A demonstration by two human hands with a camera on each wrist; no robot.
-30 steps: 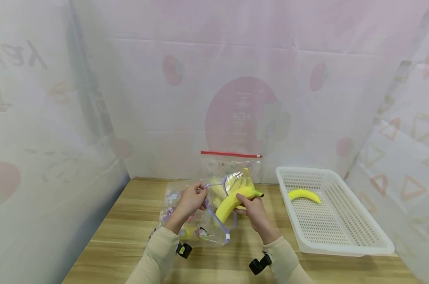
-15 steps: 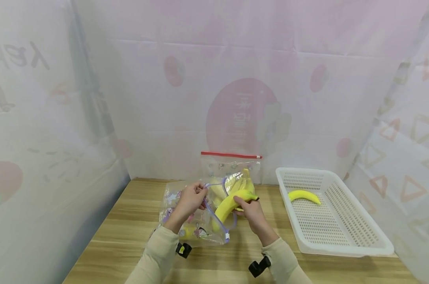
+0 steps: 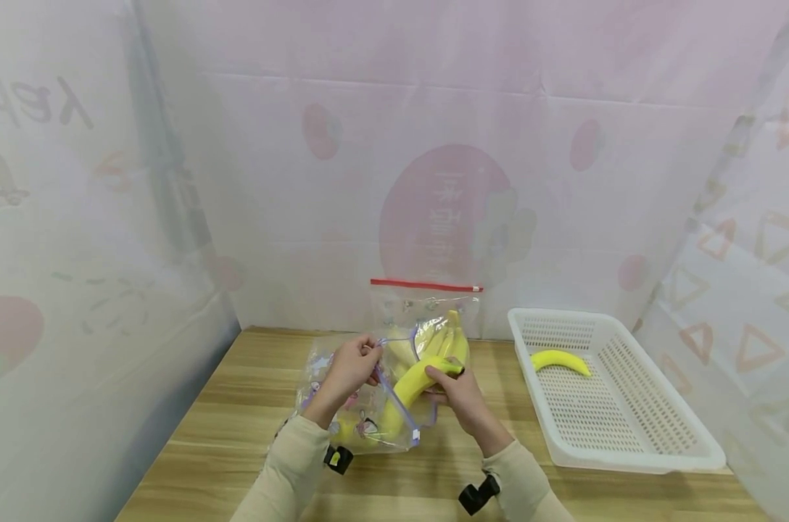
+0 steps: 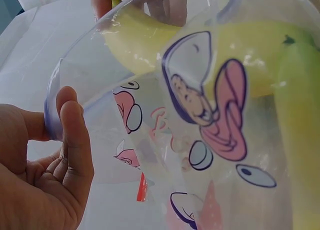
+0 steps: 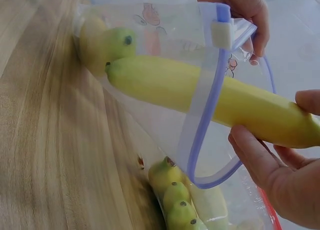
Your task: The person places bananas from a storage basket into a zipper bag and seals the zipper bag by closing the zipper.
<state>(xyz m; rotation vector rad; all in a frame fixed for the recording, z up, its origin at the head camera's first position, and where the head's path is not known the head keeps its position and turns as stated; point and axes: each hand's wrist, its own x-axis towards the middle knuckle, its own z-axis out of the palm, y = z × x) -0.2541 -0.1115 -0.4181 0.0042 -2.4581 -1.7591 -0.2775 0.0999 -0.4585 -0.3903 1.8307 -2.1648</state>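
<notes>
My left hand [image 3: 354, 362] pinches the purple-edged mouth of a clear zip bag [image 5: 220, 85] printed with cartoon figures. The bag lies on the table with its mouth spread to the right. In my right hand [image 3: 463, 395] a yellow banana [image 3: 410, 383] is gripped near one end, thumb on one side and fingers on the other. Its far half lies inside the bag through the open mouth. Deeper in that bag, the right wrist view shows more banana tips [image 5: 120, 42]. From the left wrist view, yellow bananas [image 4: 300, 140] show through the printed plastic.
Behind the hands is a second clear bag with a red zip strip [image 3: 427, 285], with several bananas [image 3: 458, 339] inside. To the right stands a white perforated basket [image 3: 636, 460] holding one banana [image 3: 560, 359]. Printed cloth walls enclose the wooden table [image 3: 218, 406].
My right hand has moved slightly left and down, sliding the banana farther into the purple-edged bag. My left hand keeps its pinch on the bag's edge.
</notes>
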